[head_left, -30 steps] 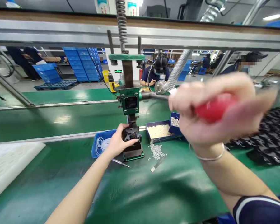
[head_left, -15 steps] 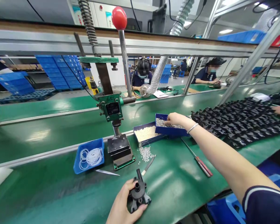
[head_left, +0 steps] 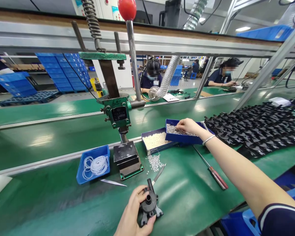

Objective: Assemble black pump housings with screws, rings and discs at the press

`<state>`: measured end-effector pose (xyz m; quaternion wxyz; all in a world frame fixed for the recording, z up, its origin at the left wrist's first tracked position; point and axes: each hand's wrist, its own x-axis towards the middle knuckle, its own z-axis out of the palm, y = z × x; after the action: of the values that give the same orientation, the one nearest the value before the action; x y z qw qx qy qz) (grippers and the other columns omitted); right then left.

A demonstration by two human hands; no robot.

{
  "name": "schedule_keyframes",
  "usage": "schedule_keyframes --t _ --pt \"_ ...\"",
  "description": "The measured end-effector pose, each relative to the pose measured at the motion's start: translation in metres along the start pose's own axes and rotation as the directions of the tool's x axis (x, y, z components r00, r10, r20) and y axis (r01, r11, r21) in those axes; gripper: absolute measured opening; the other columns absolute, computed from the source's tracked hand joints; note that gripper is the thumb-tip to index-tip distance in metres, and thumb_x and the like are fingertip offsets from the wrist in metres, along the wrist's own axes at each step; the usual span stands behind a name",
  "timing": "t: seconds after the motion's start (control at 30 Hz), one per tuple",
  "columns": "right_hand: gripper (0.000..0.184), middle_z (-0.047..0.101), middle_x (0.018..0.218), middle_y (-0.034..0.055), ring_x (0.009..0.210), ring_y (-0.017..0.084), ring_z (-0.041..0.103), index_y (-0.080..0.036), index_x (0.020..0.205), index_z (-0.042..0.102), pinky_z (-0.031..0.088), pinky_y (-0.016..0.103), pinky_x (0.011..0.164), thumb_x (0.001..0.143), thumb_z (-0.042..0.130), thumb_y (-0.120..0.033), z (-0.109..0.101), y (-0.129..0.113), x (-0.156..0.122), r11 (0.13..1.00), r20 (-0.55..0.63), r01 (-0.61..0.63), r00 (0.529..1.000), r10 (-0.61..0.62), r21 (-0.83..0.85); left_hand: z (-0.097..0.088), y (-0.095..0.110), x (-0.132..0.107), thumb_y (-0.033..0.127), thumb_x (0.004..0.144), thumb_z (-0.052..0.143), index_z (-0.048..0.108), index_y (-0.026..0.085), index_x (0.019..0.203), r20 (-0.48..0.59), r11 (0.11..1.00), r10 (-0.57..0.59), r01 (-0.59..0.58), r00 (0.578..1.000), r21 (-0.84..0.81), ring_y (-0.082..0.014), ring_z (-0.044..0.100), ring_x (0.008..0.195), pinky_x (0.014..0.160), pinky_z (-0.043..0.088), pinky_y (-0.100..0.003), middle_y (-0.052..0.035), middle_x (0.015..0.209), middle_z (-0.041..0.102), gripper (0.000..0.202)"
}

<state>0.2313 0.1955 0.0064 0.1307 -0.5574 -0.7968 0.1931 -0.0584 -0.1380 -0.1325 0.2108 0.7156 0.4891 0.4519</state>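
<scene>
My left hand point(head_left: 135, 213) is closed round a black plastic pump body point(head_left: 149, 204) with a short upright spout and a side pipe pointing away from me. It is held low over the green bench top at the front. My right hand point(head_left: 188, 127) reaches into a dark blue bin point(head_left: 184, 139) of small shiny metal pieces, probably screws. Its fingertips are pinched together at the pieces, and whatever is between them is too small to make out. Beside that bin, partly beneath it, sits a tray of cream-coloured small parts point(head_left: 156, 140).
A green hand press point(head_left: 118, 113) stands left of centre. Around it lie a blue bin point(head_left: 80, 177) of white rings, tweezers point(head_left: 113, 182), loose small rings point(head_left: 154, 162) and a knife-like tool point(head_left: 159, 174). A red-handled screwdriver point(head_left: 218, 178) and rows of black parts point(head_left: 253, 131) are rightward. Co-workers sit opposite.
The right hand's fingers have risen slightly from among the metal pieces and come together. The left hand with the pump body appears slightly farther right, as the whole view has shifted a little.
</scene>
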Motion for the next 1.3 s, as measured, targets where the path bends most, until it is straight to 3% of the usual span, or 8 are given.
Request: schedule_keyframes --t 0.13,0.33,0.53,0.8,0.97,1.2,1.3 --pt "0.028 0.067 0.058 0.0013 0.049 0.013 0.063 -0.015 0.075 0.068 0.050 0.023 0.056 0.088 0.065 -0.040 0.002 0.004 0.002 0.994 -0.031 -0.036 0.999 0.039 0.105 -0.001 -0.001 0.000 0.023 0.081 0.064 0.045 0.032 0.134 0.005 1.000 0.004 -0.004 1.000 -0.004 -0.0308 0.063 0.118 0.096 0.054 -0.046 -0.0152 0.135 0.054 0.057" --pt "0.028 0.074 0.073 0.0065 0.059 0.015 0.068 -0.014 0.085 0.068 0.055 0.023 0.060 0.088 0.065 -0.042 0.006 0.004 0.002 0.976 -0.064 -0.061 0.995 0.076 0.208 -0.003 0.001 0.000 0.021 0.081 0.064 0.044 0.031 0.135 0.012 1.000 0.010 -0.010 1.000 -0.008 -0.0308 0.063 0.120 0.098 0.053 -0.045 -0.0158 0.137 0.052 0.058" --pt "0.024 0.064 0.049 0.0010 0.048 0.015 0.063 -0.015 0.061 0.068 0.052 0.024 0.061 0.076 0.076 -0.032 0.002 0.002 -0.003 0.986 -0.044 -0.063 0.997 0.071 0.156 -0.008 0.003 0.001 0.017 0.082 0.066 0.041 0.026 0.136 0.085 0.998 0.018 -0.023 0.996 0.064 -0.0319 0.059 0.125 0.099 0.052 -0.046 -0.0199 0.138 0.050 0.060" --pt "0.026 0.066 0.058 0.0018 0.054 0.014 0.064 -0.015 0.077 0.070 0.051 0.023 0.058 0.084 0.069 -0.040 -0.009 -0.012 -0.012 0.966 -0.130 -0.014 0.990 0.049 0.258 -0.009 0.002 0.000 0.018 0.083 0.065 0.038 0.025 0.137 0.098 0.994 0.015 -0.025 0.995 0.105 -0.0310 0.056 0.129 0.102 0.050 -0.046 -0.0202 0.139 0.048 0.060" --pt "0.030 0.068 0.065 0.0017 0.057 0.014 0.064 -0.016 0.083 0.069 0.054 0.024 0.061 0.084 0.068 -0.046 -0.002 -0.017 -0.016 0.941 -0.175 0.015 0.983 0.047 0.338 -0.009 0.005 0.001 0.018 0.084 0.064 0.038 0.026 0.136 0.074 0.992 0.021 -0.030 0.997 0.126 -0.0298 0.057 0.127 0.101 0.051 -0.045 -0.0191 0.137 0.048 0.059" --pt "0.025 0.058 0.046 -0.0006 0.044 0.015 0.059 -0.016 0.064 0.065 0.049 0.027 0.055 0.078 0.073 -0.036 0.008 -0.023 -0.015 0.937 -0.187 -0.013 0.979 0.083 0.348 -0.008 0.007 0.001 0.020 0.084 0.065 0.040 0.027 0.134 0.075 0.993 -0.008 -0.001 0.997 0.116 -0.0302 0.057 0.126 0.102 0.050 -0.046 -0.0180 0.137 0.049 0.057" --pt "0.025 0.062 0.053 -0.0001 0.051 0.015 0.061 -0.016 0.075 0.066 0.050 0.026 0.059 0.082 0.068 -0.041 0.002 -0.032 -0.025 0.920 -0.238 0.054 0.970 0.044 0.389 -0.014 0.005 0.000 0.026 0.083 0.067 0.040 0.028 0.136 0.127 0.998 -0.038 0.030 0.991 0.060 -0.0324 0.054 0.129 0.102 0.049 -0.048 -0.0183 0.141 0.046 0.059"
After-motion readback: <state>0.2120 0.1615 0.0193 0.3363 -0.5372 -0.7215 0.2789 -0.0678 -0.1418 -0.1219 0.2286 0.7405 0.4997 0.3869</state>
